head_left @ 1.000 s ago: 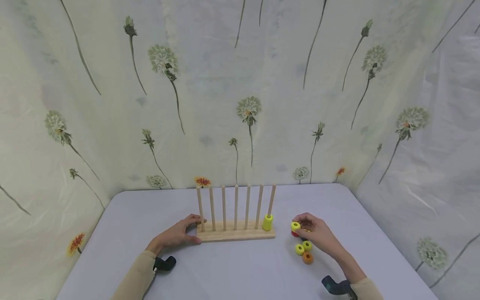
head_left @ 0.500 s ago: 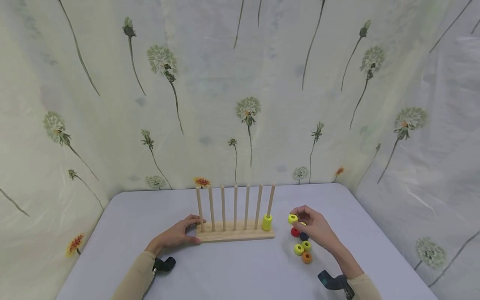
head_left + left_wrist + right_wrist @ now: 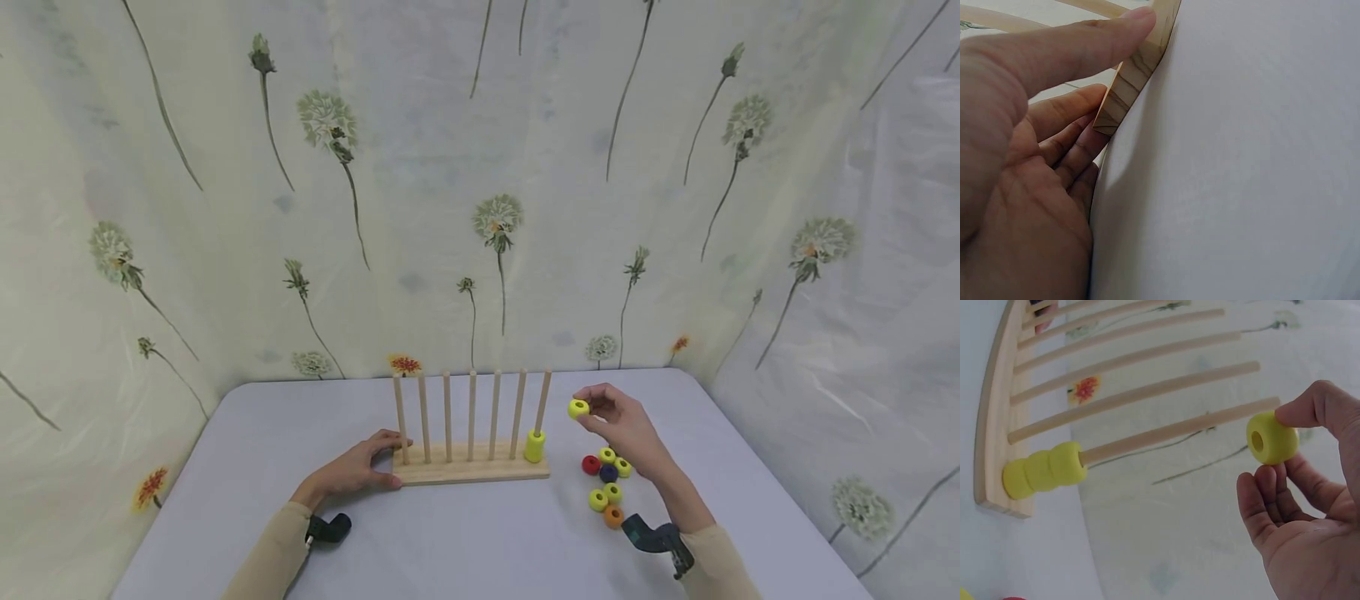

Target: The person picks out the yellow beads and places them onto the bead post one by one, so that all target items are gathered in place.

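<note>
A wooden rack [image 3: 465, 477] with a row of upright pegs stands mid-table. My left hand [image 3: 351, 467] holds its left end, thumb at the front side and fingers behind; the left wrist view shows the thumb [image 3: 1129, 31] on the wooden base. Between thumb and fingertips, my right hand [image 3: 628, 429] pinches a yellow bead [image 3: 578, 408] in the air, right of the rightmost peg. The bead's hole faces the peg side in the right wrist view. Three yellow beads [image 3: 1041, 470] are stacked at the foot of that peg; the other pegs are bare.
Loose beads lie on the table below my right hand: a red bead [image 3: 591, 465], a dark blue bead [image 3: 609, 473], an orange bead [image 3: 613, 517] and several yellow ones. A flower-printed curtain [image 3: 420, 208] hangs around the white table [image 3: 465, 550].
My right hand has lifted the yellow bead from the loose group, up and slightly left towards the rightmost peg's height. The left hand and the rack have stayed in place.
</note>
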